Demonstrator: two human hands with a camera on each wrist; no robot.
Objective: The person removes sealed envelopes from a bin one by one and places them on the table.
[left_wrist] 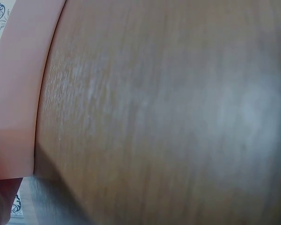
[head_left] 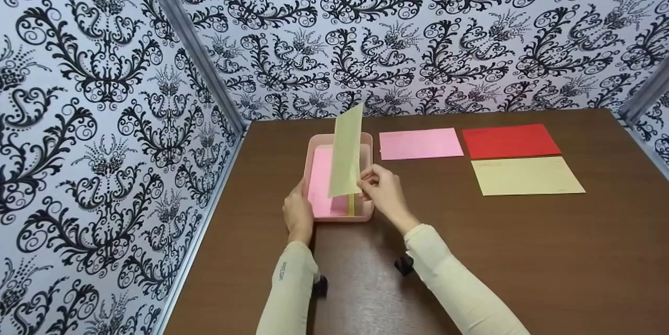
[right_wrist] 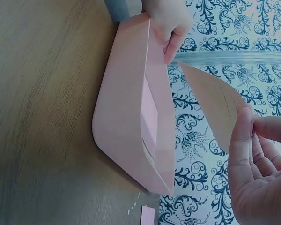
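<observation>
Our right grip [head_left: 384, 191] pinches the yellow sheet [head_left: 346, 152] by a lower corner, over the pink tray [head_left: 367, 149] our left grip [head_left: 298, 213] holds.

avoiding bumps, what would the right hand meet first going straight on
Beyond the yellow sheet it pinches, the right hand might meet the pink tray at its left rim; depth unclear.

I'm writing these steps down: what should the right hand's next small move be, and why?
Probably carry the yellow paper over to the matching sheet on the table. The right hand pinches the paper above the pink box, the left hand holds the box, and that sheet looks the same colour, which suggests they belong together.
</observation>
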